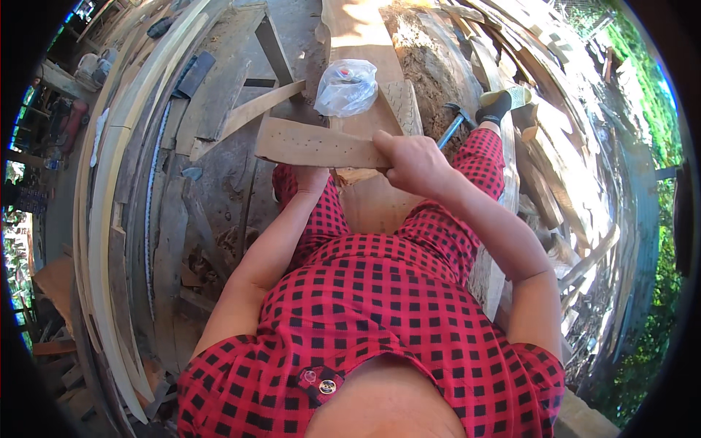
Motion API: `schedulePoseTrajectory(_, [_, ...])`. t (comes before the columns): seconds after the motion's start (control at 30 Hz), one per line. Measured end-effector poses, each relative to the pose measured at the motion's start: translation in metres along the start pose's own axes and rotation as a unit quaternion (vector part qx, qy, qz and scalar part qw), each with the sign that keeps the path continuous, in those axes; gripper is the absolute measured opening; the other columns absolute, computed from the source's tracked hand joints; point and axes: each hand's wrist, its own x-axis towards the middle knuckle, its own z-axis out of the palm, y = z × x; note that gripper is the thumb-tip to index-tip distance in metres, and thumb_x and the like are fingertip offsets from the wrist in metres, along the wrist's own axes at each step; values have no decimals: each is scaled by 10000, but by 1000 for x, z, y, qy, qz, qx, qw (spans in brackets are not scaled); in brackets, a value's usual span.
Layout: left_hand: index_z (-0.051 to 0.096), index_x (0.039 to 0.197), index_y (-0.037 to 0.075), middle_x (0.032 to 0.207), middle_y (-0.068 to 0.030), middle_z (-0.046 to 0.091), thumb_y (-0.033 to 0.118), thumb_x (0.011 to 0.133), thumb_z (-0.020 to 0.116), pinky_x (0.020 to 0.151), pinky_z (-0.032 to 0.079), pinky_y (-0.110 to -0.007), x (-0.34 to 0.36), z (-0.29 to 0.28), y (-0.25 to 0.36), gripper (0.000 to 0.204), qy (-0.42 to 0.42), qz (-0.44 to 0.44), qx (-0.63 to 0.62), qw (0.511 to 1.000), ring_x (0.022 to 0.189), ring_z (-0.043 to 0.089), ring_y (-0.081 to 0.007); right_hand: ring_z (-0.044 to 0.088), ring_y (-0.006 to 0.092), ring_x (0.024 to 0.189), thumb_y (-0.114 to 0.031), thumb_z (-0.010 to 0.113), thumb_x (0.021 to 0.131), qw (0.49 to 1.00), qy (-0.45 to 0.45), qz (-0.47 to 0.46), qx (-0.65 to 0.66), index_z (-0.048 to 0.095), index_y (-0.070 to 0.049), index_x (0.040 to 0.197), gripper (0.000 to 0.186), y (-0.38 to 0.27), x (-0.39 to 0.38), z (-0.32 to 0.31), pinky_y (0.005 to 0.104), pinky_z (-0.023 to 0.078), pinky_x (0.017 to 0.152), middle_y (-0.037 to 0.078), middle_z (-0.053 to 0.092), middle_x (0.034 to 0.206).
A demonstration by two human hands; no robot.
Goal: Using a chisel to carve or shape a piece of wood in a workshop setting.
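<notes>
A flat, slightly curved piece of wood [310, 144] with rows of small dark dots lies crosswise in front of me. Its right end is in my right hand [418, 166], with the thumb pressed on top and the fingers wrapped round it. My left hand [311, 179] is at the lower edge, towards the left end; its fingers are hidden behind the wood. Beyond the piece, a clear plastic bag [347, 89] with small contents I cannot make out sits on a wide plank [358, 40]. A blue-handled hammer [453, 130] lies beside my right leg.
A wooden frame with slanted legs [272, 45] stands at the far left. Long boards [109, 219] are stacked along the left side. Rough planks and offcuts [544, 175] pile up on the right, beside my outstretched foot [495, 106].
</notes>
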Motion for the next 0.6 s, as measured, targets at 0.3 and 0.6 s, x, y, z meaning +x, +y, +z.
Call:
schedulePoseTrajectory(0.3, [597,838,22,695,-67,627,110,791,617,375,462,-207,2,6,23,102,-5,-205,-155,966,489,585,-109,595,407,731,-72,587,703,993,73,-25,85,447,-15,896,246,-15,-4,-30,507,441,656,204,594,704])
schedulePoseTrajectory(0.6, [592,833,20,658,-55,612,152,847,601,395,473,-202,-3,4,18,132,-12,-225,-150,963,499,589,-108,607,382,743,-79,562,710,999,29,-20,36,466,-16,915,235,-17,4,-31,497,447,656,193,603,715])
